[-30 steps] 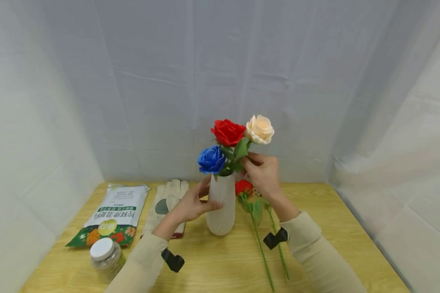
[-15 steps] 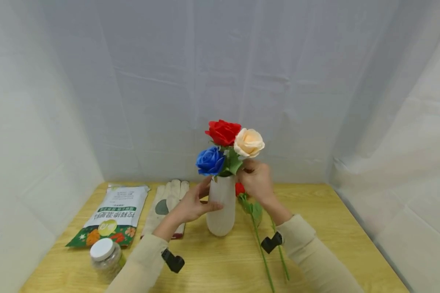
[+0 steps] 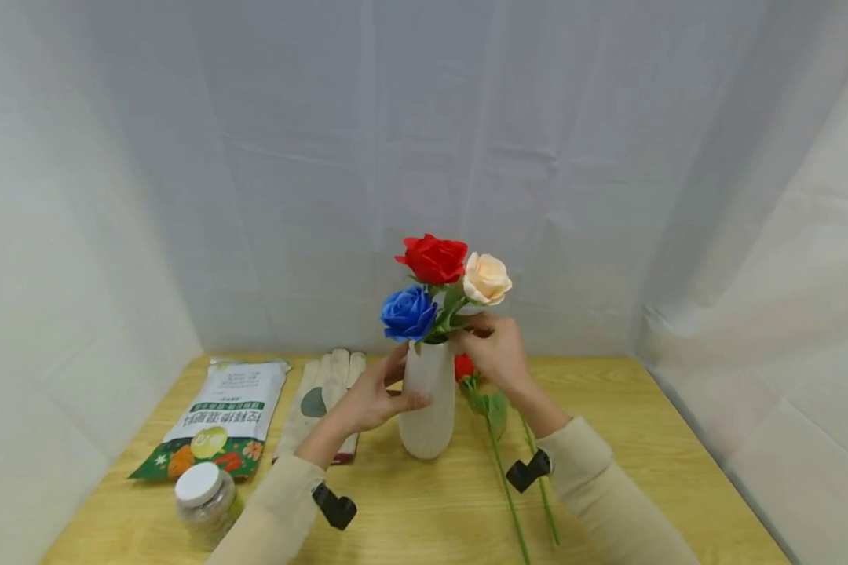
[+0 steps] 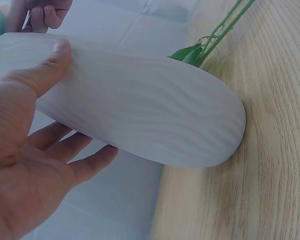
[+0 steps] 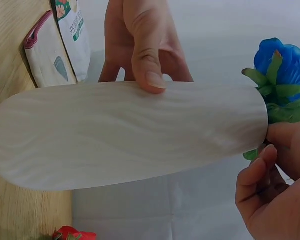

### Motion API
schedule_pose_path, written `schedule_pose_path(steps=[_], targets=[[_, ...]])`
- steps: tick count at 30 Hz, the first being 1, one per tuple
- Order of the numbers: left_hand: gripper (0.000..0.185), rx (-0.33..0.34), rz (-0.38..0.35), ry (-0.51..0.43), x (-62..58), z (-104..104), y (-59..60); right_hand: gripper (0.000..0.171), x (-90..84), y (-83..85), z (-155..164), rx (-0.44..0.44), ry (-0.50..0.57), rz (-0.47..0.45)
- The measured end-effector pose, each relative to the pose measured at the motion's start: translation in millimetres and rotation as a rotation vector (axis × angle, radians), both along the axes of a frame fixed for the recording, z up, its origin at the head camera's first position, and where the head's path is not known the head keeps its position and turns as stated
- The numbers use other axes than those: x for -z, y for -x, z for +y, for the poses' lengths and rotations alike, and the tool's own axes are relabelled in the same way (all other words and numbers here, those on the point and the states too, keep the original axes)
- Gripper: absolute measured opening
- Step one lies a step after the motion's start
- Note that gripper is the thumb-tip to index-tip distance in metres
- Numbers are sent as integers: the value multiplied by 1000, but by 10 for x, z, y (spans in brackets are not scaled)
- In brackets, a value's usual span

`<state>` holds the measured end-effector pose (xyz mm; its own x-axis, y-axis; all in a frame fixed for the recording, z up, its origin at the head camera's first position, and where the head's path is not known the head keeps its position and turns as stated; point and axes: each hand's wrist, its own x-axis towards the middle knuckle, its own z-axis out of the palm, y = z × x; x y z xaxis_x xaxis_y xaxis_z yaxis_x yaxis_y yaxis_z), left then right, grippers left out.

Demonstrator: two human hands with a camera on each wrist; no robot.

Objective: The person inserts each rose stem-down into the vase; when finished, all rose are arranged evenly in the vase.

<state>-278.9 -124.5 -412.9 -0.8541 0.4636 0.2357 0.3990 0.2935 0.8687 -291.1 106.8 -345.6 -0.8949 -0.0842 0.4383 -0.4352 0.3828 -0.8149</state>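
Observation:
A white ribbed vase (image 3: 427,404) stands upright on the wooden table. My left hand (image 3: 366,399) grips its side, thumb across the near face and fingers round behind, as the left wrist view shows on the vase wall (image 4: 155,110). A red rose (image 3: 433,259), a blue rose (image 3: 407,312) and a cream rose (image 3: 487,278) rise above the mouth. At the rim's right side, my right hand (image 3: 496,353) pinches the cream rose low on its stem; in the right wrist view those curled fingers (image 5: 255,175) touch the rim. The stem between them is mostly hidden.
Right of the vase lie a red rose (image 3: 464,367) and another green stem (image 3: 547,502), its top hidden behind my right arm. On the left are work gloves (image 3: 318,404), a printed bag (image 3: 219,416) and a white-lidded jar (image 3: 205,502). Pale sheets enclose the table.
My right hand has lowered the cream rose and brought it left toward the vase mouth. The red rose in the vase has shifted slightly left. My left hand stays on the vase.

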Motion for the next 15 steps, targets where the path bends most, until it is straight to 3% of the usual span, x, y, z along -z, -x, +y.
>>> schedule_pose_path(steps=[9,12,15], targets=[[100,13,8,-7,-44,-19,-10,30,-37,-17,24,-70,269,-46],[100,11,9,-4,-46,-23,-7,28,-45,-16,10,-63,309,-39],[100,4,3,-3,-41,-21,-4,22,-34,-7,-13,-43,283,-41]])
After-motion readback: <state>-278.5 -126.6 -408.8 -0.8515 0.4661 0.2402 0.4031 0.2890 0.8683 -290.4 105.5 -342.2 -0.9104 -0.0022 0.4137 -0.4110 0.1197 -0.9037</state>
